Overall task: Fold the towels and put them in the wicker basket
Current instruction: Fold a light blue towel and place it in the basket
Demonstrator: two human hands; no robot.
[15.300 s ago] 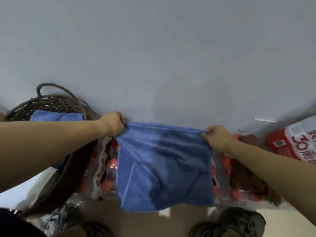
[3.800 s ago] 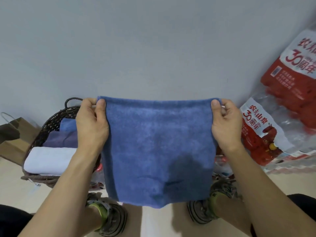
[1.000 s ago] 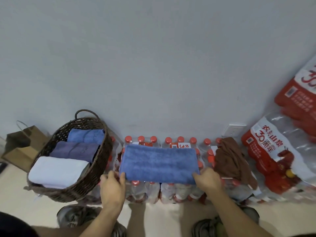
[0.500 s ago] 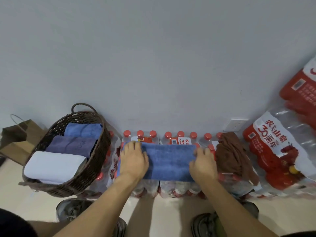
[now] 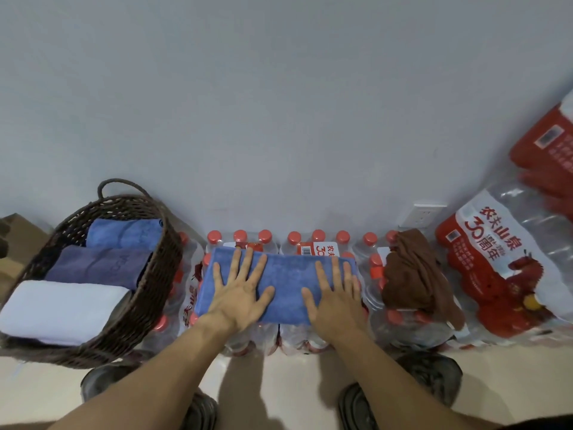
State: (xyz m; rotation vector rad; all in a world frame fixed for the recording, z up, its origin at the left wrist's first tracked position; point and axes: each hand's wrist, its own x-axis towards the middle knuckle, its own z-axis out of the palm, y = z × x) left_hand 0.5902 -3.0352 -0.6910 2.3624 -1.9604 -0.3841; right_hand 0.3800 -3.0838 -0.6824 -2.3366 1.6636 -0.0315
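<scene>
I am pressing both hands flat, fingers spread, on the folded blue towel, the left hand and the right hand a little apart. It is lying on the water bottle packs at the lower centre, its long axis going left to right. To do this well, I am thinking to smooth outward before folding it shorter for the wicker basket at the lower left; its near edge is probably hidden under my palms.

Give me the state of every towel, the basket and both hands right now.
blue towel: folded, flat on the water bottle packs
left hand: open, pressing the blue towel
right hand: open, pressing it
brown towel: crumpled, unfolded
wicker basket: holds three folded towels
</scene>
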